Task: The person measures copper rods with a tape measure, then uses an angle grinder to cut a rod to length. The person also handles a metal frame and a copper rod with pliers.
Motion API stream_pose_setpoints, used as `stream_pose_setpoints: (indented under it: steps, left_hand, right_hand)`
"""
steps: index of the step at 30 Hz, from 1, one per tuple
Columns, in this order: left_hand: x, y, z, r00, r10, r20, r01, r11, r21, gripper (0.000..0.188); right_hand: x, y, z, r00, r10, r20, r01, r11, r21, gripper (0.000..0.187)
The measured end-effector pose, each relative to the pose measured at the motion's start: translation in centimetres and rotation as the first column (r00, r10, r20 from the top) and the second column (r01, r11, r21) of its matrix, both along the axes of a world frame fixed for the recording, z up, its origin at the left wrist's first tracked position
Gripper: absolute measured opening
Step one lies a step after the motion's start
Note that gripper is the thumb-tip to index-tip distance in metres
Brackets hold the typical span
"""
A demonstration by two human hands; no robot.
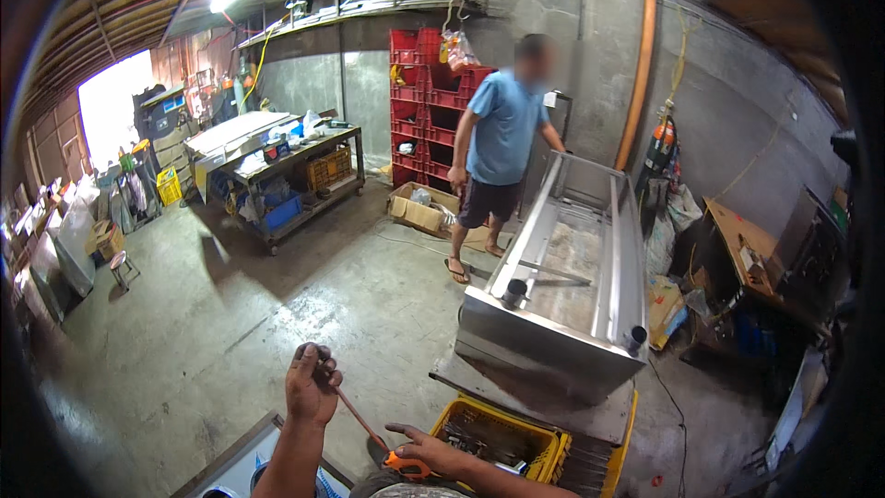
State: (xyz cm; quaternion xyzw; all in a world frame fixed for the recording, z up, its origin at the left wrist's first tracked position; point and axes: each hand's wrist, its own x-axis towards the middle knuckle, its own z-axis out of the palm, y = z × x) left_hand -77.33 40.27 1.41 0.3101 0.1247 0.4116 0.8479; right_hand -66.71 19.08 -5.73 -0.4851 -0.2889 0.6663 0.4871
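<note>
One thin reddish strip (358,413) ran between the left hand (312,387) and the right hand (426,452) as I watched from a distance; the right hand gripped an orange tool (407,467), probably a tape measure, its index finger stretched toward the strip; the left hand was raised with fingers curled, the strip meeting its edge, though I could not tell whether it pinched the end. Good handling, I judged, called for a straight, taut strip, a firm hold on the tool, and slow easing so nothing whipped back; the tool sat low in my view, left of a yellow crate (564,450).

Beyond spread a worn concrete floor (350,332), glossy under the lights; a long metal frame (544,346) stood ahead, a person in a blue shirt (502,124) beside it; red crates (438,136) rose against a grey wall (359,83), right of a cluttered workbench (359,155).
</note>
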Motion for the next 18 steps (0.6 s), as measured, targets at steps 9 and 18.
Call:
stream_pose_setpoints:
  steps: [9, 18]
  left_hand:
    - [11.4, 15.9, -1.6, 0.97, -0.243, 0.012, 0.243, 0.97, 0.007, 0.025]
    - [13.3, 33.9, -2.6, 0.91, -0.388, 0.15, 0.394, 0.919, -0.018, 0.031]
  right_hand:
    - [8.2, 17.6, -4.3, 0.993, 0.066, -0.094, -0.08, 0.986, -0.148, 0.044]
    - [12.1, 35.3, -3.3, 0.942, 0.127, -0.311, -0.169, 0.979, -0.112, 0.044]
